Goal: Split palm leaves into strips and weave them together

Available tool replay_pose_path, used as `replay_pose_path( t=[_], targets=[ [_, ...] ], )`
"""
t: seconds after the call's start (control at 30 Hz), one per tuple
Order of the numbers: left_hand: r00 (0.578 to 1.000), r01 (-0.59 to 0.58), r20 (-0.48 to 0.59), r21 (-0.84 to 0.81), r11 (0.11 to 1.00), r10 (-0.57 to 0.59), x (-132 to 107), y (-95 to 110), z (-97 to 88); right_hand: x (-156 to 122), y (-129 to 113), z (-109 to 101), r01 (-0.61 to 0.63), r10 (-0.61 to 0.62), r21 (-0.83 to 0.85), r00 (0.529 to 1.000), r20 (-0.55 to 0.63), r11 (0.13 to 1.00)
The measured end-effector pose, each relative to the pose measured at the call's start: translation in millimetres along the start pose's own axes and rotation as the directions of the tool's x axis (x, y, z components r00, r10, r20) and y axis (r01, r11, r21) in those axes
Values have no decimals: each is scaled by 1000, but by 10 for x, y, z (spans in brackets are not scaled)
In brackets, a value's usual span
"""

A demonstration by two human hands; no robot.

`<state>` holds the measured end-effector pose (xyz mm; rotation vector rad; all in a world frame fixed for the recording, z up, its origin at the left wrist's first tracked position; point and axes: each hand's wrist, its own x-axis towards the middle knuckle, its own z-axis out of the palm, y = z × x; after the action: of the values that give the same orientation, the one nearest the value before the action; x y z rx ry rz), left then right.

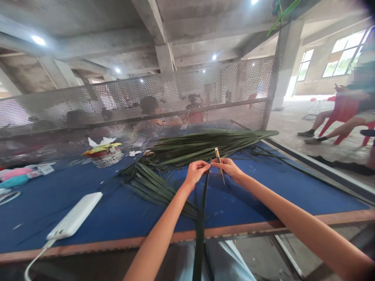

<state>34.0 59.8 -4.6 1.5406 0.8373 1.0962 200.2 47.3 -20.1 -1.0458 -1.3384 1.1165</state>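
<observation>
My left hand (197, 171) pinches the top end of a long dark green leaf strip (201, 218) that hangs down over the table's front edge toward my lap. My right hand (227, 167) is closed on a thin tan stick-like tool (219, 160) and also touches the strip's top, right beside the left hand. Both hands hover above the blue table top (117, 214). Just behind them lies a big pile of long green palm leaves (205, 146), and a smaller bundle of leaves (155, 187) lies to the left.
A white power bank (76, 215) with a cable lies front left. A small woven basket with wrappers (103, 154) stands at the back left. A perforated metal screen (175, 93) borders the table's far side, people behind it. A person on a red chair (345, 113) sits at right.
</observation>
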Motion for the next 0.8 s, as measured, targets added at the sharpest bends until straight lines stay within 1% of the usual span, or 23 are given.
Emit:
replay_pose_path(
  t=[0.1,0.23,0.33,0.43,0.53,0.6,0.63,0.7,0.8],
  targets=[
    [999,37,22,-24,999,-36,-5,1,-15,-30,-44,-2,-5,5,12,1000,27,1000],
    [989,90,118,-33,995,-85,-11,11,-52,-38,-51,6,21,-23,42,998,51,999],
    [979,139,169,-123,983,-117,-10,11,-81,-7,-16,-2,-11,6,120,999,45,993],
    [948,254,261,-262,931,-185,1,-21,-103,26,18,-20,-65,51,226,996,67,972],
    [915,328,339,-315,891,-217,14,-62,-108,28,18,-23,-103,75,260,990,116,960],
    [911,342,340,-314,886,-231,20,-74,-101,14,-3,-15,-100,71,252,990,125,962],
    [915,343,323,-310,887,-241,22,-73,-96,6,-15,-11,-95,68,244,991,117,965],
    [934,324,257,-306,895,-250,22,-63,-84,-7,-40,-6,-88,71,224,994,79,971],
    [960,270,156,-278,922,-233,18,-41,-66,-15,-61,-11,-100,94,200,995,40,975]
  ],
)
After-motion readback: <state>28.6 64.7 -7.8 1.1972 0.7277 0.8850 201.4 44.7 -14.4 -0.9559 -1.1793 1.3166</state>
